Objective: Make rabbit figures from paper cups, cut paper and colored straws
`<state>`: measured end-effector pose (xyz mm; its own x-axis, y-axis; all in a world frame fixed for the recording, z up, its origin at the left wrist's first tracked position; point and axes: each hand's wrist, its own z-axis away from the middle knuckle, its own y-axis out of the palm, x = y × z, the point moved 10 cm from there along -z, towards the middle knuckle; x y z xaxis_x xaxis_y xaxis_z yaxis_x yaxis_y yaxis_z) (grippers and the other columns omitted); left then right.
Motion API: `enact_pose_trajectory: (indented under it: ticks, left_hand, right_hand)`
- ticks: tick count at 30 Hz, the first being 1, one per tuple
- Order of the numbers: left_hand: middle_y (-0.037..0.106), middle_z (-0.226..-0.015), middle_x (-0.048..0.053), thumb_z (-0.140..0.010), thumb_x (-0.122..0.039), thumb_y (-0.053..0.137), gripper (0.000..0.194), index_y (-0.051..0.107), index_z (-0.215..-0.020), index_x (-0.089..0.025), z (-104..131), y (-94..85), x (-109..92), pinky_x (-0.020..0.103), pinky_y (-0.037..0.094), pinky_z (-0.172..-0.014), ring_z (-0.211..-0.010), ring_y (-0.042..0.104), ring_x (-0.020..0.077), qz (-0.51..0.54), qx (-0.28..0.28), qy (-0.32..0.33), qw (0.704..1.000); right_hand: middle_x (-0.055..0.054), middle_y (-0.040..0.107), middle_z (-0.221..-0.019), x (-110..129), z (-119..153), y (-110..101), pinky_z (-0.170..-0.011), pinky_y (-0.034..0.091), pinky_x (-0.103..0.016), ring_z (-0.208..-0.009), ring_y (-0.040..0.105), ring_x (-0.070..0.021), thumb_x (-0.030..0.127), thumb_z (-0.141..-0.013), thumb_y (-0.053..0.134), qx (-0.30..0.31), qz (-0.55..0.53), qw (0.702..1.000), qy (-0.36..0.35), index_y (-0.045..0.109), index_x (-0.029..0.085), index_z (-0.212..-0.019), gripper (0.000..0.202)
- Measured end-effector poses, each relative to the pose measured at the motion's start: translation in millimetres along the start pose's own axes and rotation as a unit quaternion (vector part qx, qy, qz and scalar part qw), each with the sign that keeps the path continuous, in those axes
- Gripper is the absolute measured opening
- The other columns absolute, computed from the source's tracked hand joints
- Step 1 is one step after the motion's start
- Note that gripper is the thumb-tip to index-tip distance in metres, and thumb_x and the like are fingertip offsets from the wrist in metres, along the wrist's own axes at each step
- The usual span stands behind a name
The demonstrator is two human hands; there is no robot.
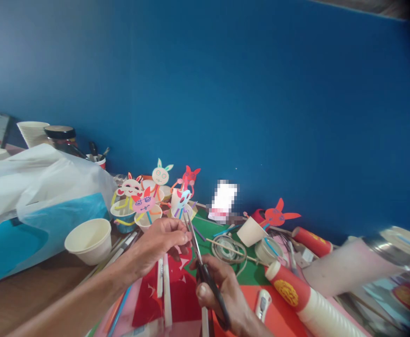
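My right hand (222, 285) grips a pair of scissors (196, 243) by their black handles, blades pointing up and away from me. Beside the blades, my left hand (168, 236) is closed with its fingertips pinched together; whatever it holds is too small or hidden to name. Below both hands lie red paper (147, 299) with cut scraps and a green sheet (205, 229). Just beyond my left hand stand several paper cups (148, 220) carrying paper animal faces, among them a pink one (144, 204) and a cream rabbit (160, 175).
A bare paper bowl (88, 241) and a white plastic bag (50, 178) are on the left. To the right are a tipped cup (249, 231) with a red paper face (279, 215), a tape roll (228, 248), a box cutter (262, 305) and a cup stack (317, 299). A blue wall (226, 93) rises behind.
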<state>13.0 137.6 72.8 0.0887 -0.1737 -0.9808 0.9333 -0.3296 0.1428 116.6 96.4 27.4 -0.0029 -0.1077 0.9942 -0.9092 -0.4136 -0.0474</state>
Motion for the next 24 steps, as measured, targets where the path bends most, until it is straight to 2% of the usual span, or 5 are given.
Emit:
enact_pose_trajectory:
  ticks: [4,11,24]
  left_hand:
    - [0.058,-0.057,-0.001,-0.067,-0.024,0.058,0.013,0.052,-0.060,-0.015,-1.7,-2.4,3.4,0.023,0.042,-0.048,-0.055,0.058,0.0139,0.004,0.001,-0.019,1.000]
    - [0.059,-0.059,0.000,-0.069,-0.022,0.057,0.015,0.050,-0.058,-0.015,-4.2,-3.8,2.7,0.023,0.041,-0.048,-0.054,0.055,0.0122,0.012,0.010,-0.008,1.000]
    - [0.060,-0.059,0.001,-0.068,-0.024,0.059,0.014,0.052,-0.059,-0.015,-4.2,-6.0,2.6,0.023,0.041,-0.048,-0.052,0.054,0.0115,0.013,-0.004,-0.014,1.000]
  right_hand:
    - [0.003,0.044,-0.061,2.5,-1.2,-0.4,-0.044,0.029,-0.021,-0.051,0.035,-0.0085,0.047,-0.062,0.068,-0.005,0.015,1.000,0.017,0.058,0.016,-0.092,0.044]
    - [0.003,0.045,-0.060,0.1,0.7,-0.8,-0.045,0.032,-0.020,-0.050,0.036,-0.0082,0.040,-0.063,0.069,-0.008,0.009,1.000,0.010,0.059,0.017,-0.093,0.039]
    - [0.004,0.045,-0.057,0.1,-0.9,1.3,-0.043,0.031,-0.020,-0.047,0.036,-0.0072,0.041,-0.066,0.066,0.002,-0.007,1.000,0.026,0.058,0.015,-0.093,0.038]
